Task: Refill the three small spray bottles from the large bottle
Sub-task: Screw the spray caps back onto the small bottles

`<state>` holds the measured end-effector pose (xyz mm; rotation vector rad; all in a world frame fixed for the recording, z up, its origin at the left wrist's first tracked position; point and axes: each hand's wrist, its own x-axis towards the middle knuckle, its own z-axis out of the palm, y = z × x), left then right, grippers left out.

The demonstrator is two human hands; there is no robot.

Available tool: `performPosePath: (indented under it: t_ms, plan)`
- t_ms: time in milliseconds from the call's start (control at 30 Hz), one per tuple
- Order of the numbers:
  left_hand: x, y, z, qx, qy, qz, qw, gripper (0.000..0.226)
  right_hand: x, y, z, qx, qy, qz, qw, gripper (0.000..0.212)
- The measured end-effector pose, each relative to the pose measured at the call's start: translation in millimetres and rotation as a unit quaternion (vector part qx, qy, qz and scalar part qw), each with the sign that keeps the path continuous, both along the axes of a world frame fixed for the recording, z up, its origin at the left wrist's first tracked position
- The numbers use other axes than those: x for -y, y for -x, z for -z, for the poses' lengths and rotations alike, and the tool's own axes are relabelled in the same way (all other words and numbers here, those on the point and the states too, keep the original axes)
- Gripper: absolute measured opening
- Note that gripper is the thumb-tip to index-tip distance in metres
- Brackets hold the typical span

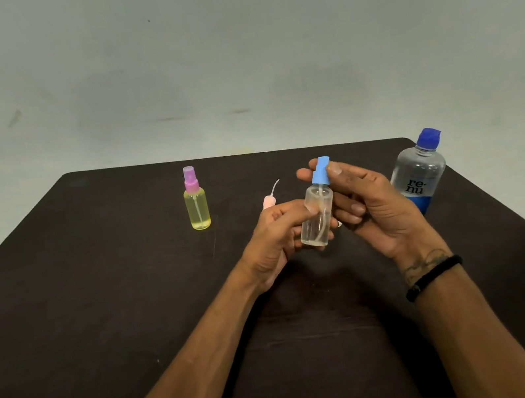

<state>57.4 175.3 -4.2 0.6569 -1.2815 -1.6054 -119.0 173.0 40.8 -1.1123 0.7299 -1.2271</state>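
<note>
At frame centre, the left hand [275,231] grips the clear spray bottle [317,217] by its body — the right hand [364,202] pinches its blue spray top [321,171]. The large bottle [420,176] stands right; the yellow spray bottle [197,206] stands left.

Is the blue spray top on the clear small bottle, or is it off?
On. The blue spray top sits on the clear bottle's neck; whether it is screwed tight, cannot tell.

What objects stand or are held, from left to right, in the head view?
Yellow spray bottle with pink cap → pink spray head with tube → clear spray bottle with blue cap, held in both hands → large bottle.
</note>
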Motion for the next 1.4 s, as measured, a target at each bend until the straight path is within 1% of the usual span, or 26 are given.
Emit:
performPosePath:
  t_ms: [200,333,433,567,733,867,967,1133,1267,1400]
  plan:
    - [-4,-4,-5,-0.058,-0.060,0.064,0.994,0.034,0,-1,0,0.014,-0.002,-0.019,1.000,0.037]
    - [-2,-4,-3,-0.045,-0.052,0.059,0.996,0.031,1,-2,2,0.008,-0.001,0.020,1.000,0.036]
    - [1,-2,-1,-0.023,-0.029,0.038,0.999,0.026,2,-2,5,-0.001,0.005,0.046,0.999,0.042]
    - [4,0,3,0.012,0.011,-0.003,1.000,0.029,1,-3,4,0.005,0.008,0.078,0.997,0.036]
    - [6,0,4,0.038,0.066,-0.050,0.996,0.031,-1,-7,2,-0.020,0.031,0.135,0.990,0.039]
    - [7,-1,5,0.061,0.112,-0.084,0.988,0.031,-7,-15,-2,-0.022,0.049,0.172,0.984,0.036]
    - [9,-2,7,0.073,0.132,-0.095,0.984,0.030,-4,-18,2,-0.043,0.069,0.179,0.980,0.042]
    - [13,-3,12,0.095,0.158,-0.136,0.973,0.028,-1,-24,8,-0.038,0.071,0.181,0.980,0.060]
    - [13,-2,13,0.111,0.177,-0.177,0.962,0.026,-1,-30,8,-0.036,0.073,0.176,0.981,0.061]
    - [11,-1,15,0.139,0.192,-0.232,0.943,0.025,-3,-33,11,-0.066,0.079,0.187,0.977,0.053]
